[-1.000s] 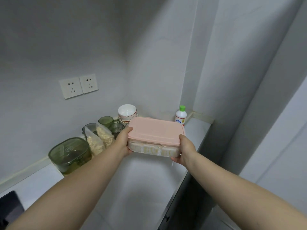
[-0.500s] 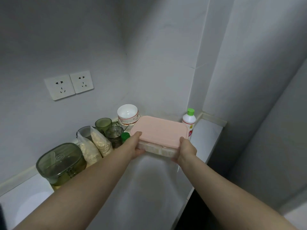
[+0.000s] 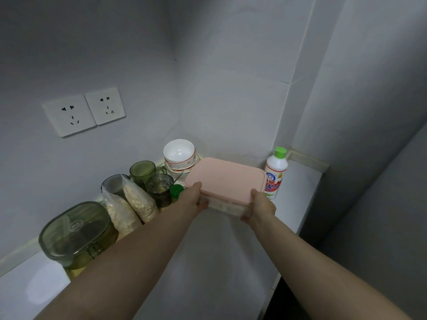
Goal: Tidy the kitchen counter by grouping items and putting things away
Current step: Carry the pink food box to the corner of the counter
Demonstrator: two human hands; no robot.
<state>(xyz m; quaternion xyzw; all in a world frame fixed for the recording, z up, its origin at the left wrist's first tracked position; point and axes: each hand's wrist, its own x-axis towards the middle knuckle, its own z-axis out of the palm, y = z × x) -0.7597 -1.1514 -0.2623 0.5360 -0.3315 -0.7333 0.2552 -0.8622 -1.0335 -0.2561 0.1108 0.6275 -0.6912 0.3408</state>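
Note:
A clear food box with a pink lid is held level above the white counter, near the back corner. My left hand grips its near left corner, thumb on the lid. My right hand grips its near right corner the same way. The box's underside is hidden, so I cannot tell whether it touches the counter. Pale food shows through its side.
Left along the wall stand a green lidded container, two bags of oats, green glass cups, a small green-capped jar and stacked white bowls. A white bottle with a green cap stands right of the box. Wall sockets are above.
Both hands have carried the pink-lidded box farther toward the back corner and slightly lower. The view has shifted right and closer to the wall.

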